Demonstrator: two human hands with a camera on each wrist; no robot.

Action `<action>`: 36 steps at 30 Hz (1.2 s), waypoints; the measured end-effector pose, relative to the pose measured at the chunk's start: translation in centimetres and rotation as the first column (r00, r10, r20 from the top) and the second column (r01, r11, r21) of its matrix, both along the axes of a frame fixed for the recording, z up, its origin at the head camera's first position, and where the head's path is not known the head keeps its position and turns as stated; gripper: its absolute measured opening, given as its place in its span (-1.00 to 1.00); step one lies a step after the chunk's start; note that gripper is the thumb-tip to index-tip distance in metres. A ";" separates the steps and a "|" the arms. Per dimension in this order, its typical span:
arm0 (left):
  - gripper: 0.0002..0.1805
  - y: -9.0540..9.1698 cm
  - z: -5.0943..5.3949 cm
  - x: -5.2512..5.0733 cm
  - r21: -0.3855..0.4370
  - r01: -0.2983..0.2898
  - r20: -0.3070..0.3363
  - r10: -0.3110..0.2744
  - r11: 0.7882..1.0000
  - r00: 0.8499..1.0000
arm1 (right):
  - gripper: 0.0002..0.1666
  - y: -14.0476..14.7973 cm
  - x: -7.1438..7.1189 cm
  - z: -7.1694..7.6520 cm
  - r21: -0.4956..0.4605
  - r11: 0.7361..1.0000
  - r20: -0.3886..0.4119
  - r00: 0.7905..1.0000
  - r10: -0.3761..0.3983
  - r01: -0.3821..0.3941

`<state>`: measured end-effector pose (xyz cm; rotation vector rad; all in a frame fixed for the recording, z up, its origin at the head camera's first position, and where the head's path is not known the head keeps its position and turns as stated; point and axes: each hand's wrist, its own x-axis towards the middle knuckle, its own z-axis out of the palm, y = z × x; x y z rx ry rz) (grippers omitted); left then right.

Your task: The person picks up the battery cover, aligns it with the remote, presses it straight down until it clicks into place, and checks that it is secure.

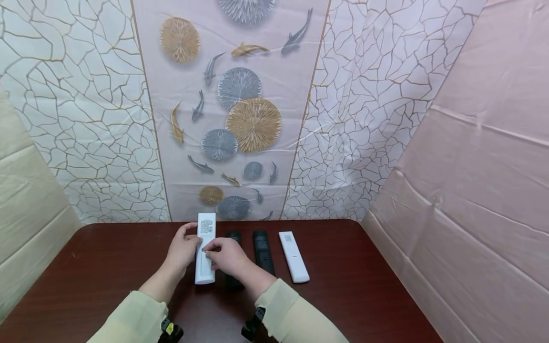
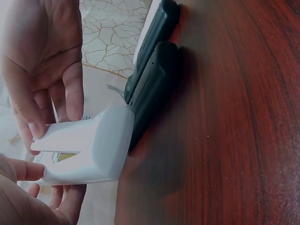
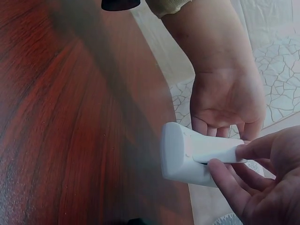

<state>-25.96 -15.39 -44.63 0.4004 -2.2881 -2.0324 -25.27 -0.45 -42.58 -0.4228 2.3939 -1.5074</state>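
Observation:
A white remote control [image 1: 206,274] is held above the table, its labelled back facing up. My left hand [image 1: 182,247] grips it along the left side, with fingers curled underneath in the left wrist view. My right hand [image 1: 229,257] pinches the battery cover [image 3: 218,150] between thumb and finger. One edge of that cover [image 2: 70,133] is raised off the remote, and a gap shows the battery compartment [image 2: 68,157] with something yellowish inside. Whether batteries lie in it I cannot tell.
A black remote [image 1: 233,284] lies partly hidden behind my right hand. Beside it are a second black remote [image 1: 263,247] and another white remote [image 1: 294,257], in a row on the dark red wooden table [image 1: 343,295]. A patterned cloth [image 1: 253,119] hangs behind the table.

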 end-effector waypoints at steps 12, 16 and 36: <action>-0.48 0.4 0.2 0.2 0.041 0.010 -0.003 -0.010 0.999 1.000 | -0.89 0.5 -0.7 -0.4 0.247 0.969 -0.208 0.977 0.054 -0.001; -0.48 0.5 0.2 0.3 0.043 0.030 -0.017 -0.029 0.999 0.999 | -0.89 0.7 -0.8 -0.7 0.259 0.966 -0.205 0.977 0.060 -0.005; -0.48 0.3 0.2 1.1 0.045 0.039 -0.025 -0.038 0.998 0.999 | -0.29 1.4 -1.5 -1.6 0.007 1.000 -0.064 0.998 -0.006 0.006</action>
